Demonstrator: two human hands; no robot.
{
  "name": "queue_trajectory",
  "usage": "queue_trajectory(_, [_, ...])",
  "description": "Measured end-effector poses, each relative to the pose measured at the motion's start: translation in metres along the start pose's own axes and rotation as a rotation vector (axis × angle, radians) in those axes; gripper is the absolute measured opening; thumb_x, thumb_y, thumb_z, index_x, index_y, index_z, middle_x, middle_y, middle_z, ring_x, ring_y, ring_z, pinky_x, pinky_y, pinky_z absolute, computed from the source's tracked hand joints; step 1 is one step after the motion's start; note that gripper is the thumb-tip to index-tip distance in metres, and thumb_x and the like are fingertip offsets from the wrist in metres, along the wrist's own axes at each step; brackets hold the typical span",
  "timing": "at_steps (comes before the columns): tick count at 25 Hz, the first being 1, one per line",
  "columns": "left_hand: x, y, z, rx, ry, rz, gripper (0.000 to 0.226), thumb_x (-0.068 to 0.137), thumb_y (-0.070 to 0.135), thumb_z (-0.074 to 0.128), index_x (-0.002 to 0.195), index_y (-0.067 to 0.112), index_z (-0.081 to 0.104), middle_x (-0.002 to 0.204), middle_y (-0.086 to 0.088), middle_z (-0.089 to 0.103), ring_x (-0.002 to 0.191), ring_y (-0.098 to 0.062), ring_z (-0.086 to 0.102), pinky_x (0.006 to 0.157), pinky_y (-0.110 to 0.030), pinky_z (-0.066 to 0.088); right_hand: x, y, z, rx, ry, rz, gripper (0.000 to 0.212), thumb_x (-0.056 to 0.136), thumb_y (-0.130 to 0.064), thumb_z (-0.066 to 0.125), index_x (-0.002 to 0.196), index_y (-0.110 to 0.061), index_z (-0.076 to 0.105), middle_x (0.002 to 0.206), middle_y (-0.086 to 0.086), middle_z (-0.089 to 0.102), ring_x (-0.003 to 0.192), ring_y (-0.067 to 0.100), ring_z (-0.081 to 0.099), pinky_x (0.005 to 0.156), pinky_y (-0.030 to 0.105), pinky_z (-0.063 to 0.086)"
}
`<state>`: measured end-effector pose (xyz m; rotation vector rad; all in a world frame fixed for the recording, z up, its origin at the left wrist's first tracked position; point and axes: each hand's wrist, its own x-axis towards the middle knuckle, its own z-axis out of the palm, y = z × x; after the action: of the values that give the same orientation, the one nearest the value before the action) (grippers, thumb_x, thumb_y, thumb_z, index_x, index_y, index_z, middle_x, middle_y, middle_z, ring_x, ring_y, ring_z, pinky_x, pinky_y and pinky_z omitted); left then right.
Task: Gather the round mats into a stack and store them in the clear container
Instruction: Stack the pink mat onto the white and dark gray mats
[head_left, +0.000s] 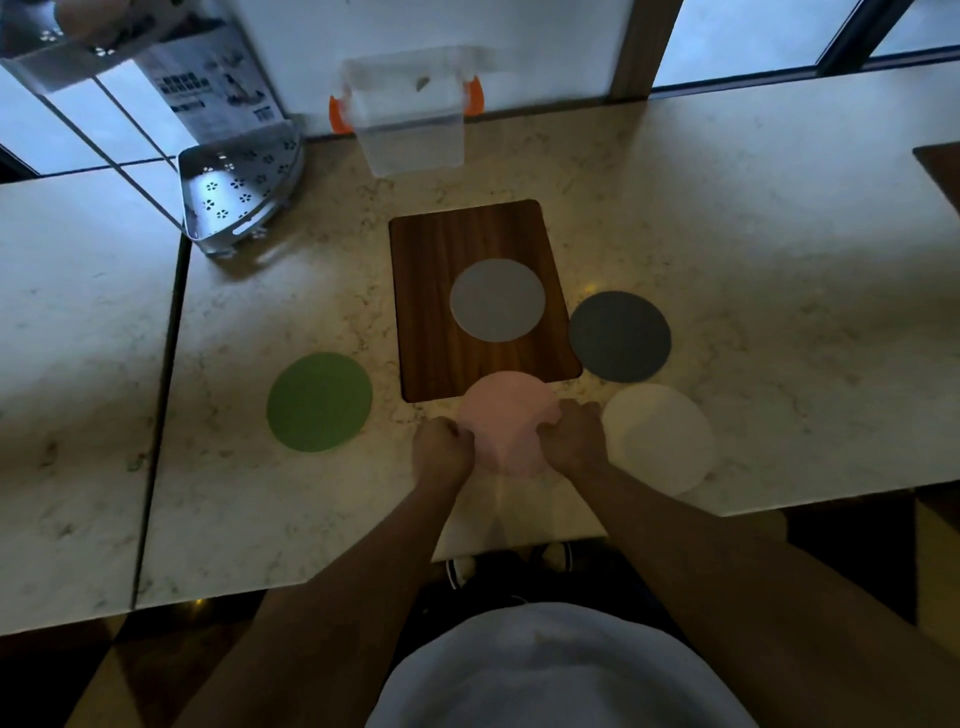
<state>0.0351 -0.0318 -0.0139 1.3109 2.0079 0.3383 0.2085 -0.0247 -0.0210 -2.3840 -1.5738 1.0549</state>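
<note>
Pink mat (506, 415) gripped at opposite edges by left hand (441, 449) and right hand (574, 436), overlapping near edge of wooden board (431, 291); light grey mat (497, 300) atop board.

Dark printed lines on the white leaflet (218, 88) behind the metal rack (244, 192), too blurred to read.

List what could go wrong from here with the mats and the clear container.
The pink mat overlaps the wooden board; lifting it with both hands, left hand and right hand, may nudge the board. The white mat lies near the counter's front edge and might slip off. The clear container looks narrow, so mats may need bending.
</note>
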Motion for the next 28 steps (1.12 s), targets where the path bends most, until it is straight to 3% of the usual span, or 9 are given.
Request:
queue_trajectory(3, [0.001, 0.005, 0.0, -0.098, 0.05, -0.121, 0.023, 0.083, 0.021, 0.062, 0.073, 0.0, 0.065, 0.07, -0.011, 0.06, 0.071, -0.027, 0.056, 0.064, -0.031, 0.039, -0.001, 0.002, -0.004, 0.137, 0.045, 0.062, 0.037, 0.09, -0.023, 0.055, 0.122, -0.005, 0.053, 0.123, 0.02, 0.054, 0.107, 0.035, 0.054, 0.087, 0.035, 0.045])
queue_trajectory(6, [0.002, 0.012, 0.001, -0.168, 0.098, -0.203, 0.016, 0.082, 0.02, 0.064, 0.08, 0.005, 0.068, 0.078, -0.007, 0.064, 0.076, -0.023, 0.057, 0.068, -0.031, 0.043, -0.003, 0.007, -0.004, 0.262, 0.112, 0.042, 0.026, 0.091, -0.019, 0.056, 0.114, -0.007, 0.058, 0.115, 0.015, 0.064, 0.102, 0.031, 0.06, 0.085, 0.034, 0.047])
queue_trajectory(8, [0.003, 0.017, 0.002, -0.204, 0.114, -0.212, 0.013, 0.079, 0.018, 0.064, 0.071, 0.009, 0.066, 0.074, -0.007, 0.065, 0.071, -0.023, 0.059, 0.065, -0.032, 0.046, -0.006, 0.01, -0.003, 0.324, 0.162, 0.022, 0.02, 0.092, -0.018, 0.057, 0.108, -0.008, 0.061, 0.11, 0.012, 0.068, 0.099, 0.029, 0.062, 0.082, 0.031, 0.046])
queue_trajectory(12, [-0.002, 0.032, 0.008, -0.245, 0.107, -0.171, 0.01, 0.075, 0.015, 0.066, 0.071, 0.007, 0.071, 0.07, -0.009, 0.069, 0.071, -0.025, 0.067, 0.057, -0.031, 0.049, -0.008, 0.025, -0.012, 0.457, 0.223, 0.063, 0.018, 0.09, -0.02, 0.06, 0.105, -0.011, 0.065, 0.107, 0.008, 0.07, 0.089, 0.018, 0.06, 0.077, 0.025, 0.04])
queue_trajectory(16, [-0.006, 0.059, 0.026, -0.275, 0.032, -0.122, 0.009, 0.079, 0.019, 0.069, 0.079, 0.011, 0.074, 0.078, -0.006, 0.072, 0.077, -0.024, 0.068, 0.075, -0.043, 0.059, -0.006, 0.062, -0.035, 0.525, 0.354, 0.174, 0.021, 0.088, -0.023, 0.063, 0.106, -0.013, 0.068, 0.105, 0.005, 0.071, 0.083, 0.011, 0.054, 0.076, 0.023, 0.039])
queue_trajectory(21, [-0.011, 0.097, 0.063, -0.216, -0.117, -0.07, 0.012, 0.082, 0.024, 0.072, 0.086, 0.013, 0.074, 0.085, -0.006, 0.074, 0.083, -0.023, 0.069, 0.085, -0.044, 0.057, -0.008, 0.125, -0.071, 0.569, 0.434, 0.241, 0.017, 0.087, -0.024, 0.065, 0.102, -0.019, 0.069, 0.101, 0.002, 0.071, 0.084, 0.011, 0.059, 0.076, 0.024, 0.043])
queue_trajectory(28, [-0.026, 0.119, 0.106, -0.171, -0.216, -0.077, 0.015, 0.076, 0.023, 0.077, 0.063, 0.016, 0.072, 0.067, -0.005, 0.073, 0.071, -0.023, 0.069, 0.077, -0.045, 0.059, -0.01, 0.172, -0.089, 0.558, 0.479, 0.267, 0.012, 0.085, -0.019, 0.067, 0.096, -0.018, 0.072, 0.093, 0.001, 0.073, 0.081, 0.011, 0.062, 0.073, 0.021, 0.042])
